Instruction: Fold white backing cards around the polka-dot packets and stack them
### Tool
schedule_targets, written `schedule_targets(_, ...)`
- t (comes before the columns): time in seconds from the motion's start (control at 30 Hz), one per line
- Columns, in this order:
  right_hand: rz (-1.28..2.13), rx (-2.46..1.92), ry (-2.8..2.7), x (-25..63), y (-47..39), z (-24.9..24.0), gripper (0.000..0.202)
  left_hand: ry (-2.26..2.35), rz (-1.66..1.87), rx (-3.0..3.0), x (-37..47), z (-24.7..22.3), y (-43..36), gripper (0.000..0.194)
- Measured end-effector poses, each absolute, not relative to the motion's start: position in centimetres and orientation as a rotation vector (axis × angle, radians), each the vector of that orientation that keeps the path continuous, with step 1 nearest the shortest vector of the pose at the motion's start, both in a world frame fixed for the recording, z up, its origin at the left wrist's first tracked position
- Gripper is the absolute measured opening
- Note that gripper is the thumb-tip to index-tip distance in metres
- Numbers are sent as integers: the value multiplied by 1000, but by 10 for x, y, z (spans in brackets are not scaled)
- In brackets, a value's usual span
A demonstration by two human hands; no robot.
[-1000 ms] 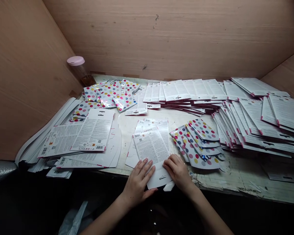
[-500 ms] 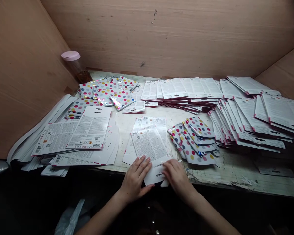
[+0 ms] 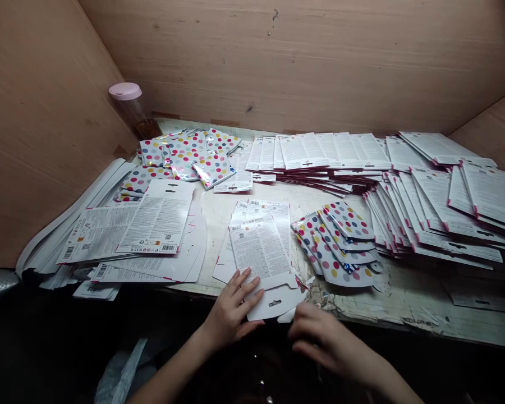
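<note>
A white printed card pack (image 3: 263, 255) with a hang hole lies at the front edge of the table, on top of other printed cards (image 3: 225, 264). My left hand (image 3: 231, 306) rests on its lower left side, fingers stretched out and flat, thumb along the bottom edge. Off the pack's lower right corner, over the table edge, is my right hand (image 3: 320, 336). Its fingers are curled and smeared by motion, so I cannot see whether they hold anything. A small white paper piece (image 3: 286, 317) sticks out beneath the pack's lower right corner. Polka-dot packets (image 3: 340, 247) lie fanned to the right.
Printed cards (image 3: 155, 224) are piled at the left, with more polka-dot packets (image 3: 193, 154) behind. Rows of card packs (image 3: 315, 151) line the back, and others (image 3: 446, 207) overlap at the right. A pink-lidded bottle (image 3: 126, 92) stands in the back left corner. Wooden panels (image 3: 303, 62) enclose the table.
My right hand has moved off the pack, down and to the right, uncovering the hang hole and right edge. My left hand stays on the pack. The view has shifted slightly.
</note>
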State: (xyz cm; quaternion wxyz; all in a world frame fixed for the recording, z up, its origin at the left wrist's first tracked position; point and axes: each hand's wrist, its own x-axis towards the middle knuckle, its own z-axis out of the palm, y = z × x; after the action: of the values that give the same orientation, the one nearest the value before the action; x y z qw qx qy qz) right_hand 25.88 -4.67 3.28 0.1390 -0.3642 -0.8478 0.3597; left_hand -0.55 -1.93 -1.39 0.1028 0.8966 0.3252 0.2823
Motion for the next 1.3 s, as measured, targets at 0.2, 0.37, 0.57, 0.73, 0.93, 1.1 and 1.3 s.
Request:
schedule_targets(0.2, 693, -1126, -2252, 246, -5, 9, 10, 1180, 1021, 2368, -3, -14, -21, 22)
schedule_targets(0.37, 405, -1331, -2070, 220, -6, -19, 16, 1445, 1013, 2306, 5, -14, -20, 26)
schedule_targets(0.57, 198, -1186, -2333, 221, -14, -7, 22, 936, 755, 2799, -16, 3, 0, 23)
schedule_targets(0.73, 205, -1090, -2543, 211, -13, -1, 43, 620, 795, 3038, -22, 8, 10, 22)
schedule_targets(0.93, -48, -977, -2578, 193, -23, -2, 46, 497, 749, 3164, -34, 19, -9, 32)
schedule_targets(1.1, -191, -904, -2482, 206, -14, 58, 42, 888, 1156, 2552, -33, 37, -10, 48)
schedule_targets(1.3, -96, -1006, -2351, 271, 59, 136, 42, 1670, 1126, 1695, -5, 6, 14, 64)
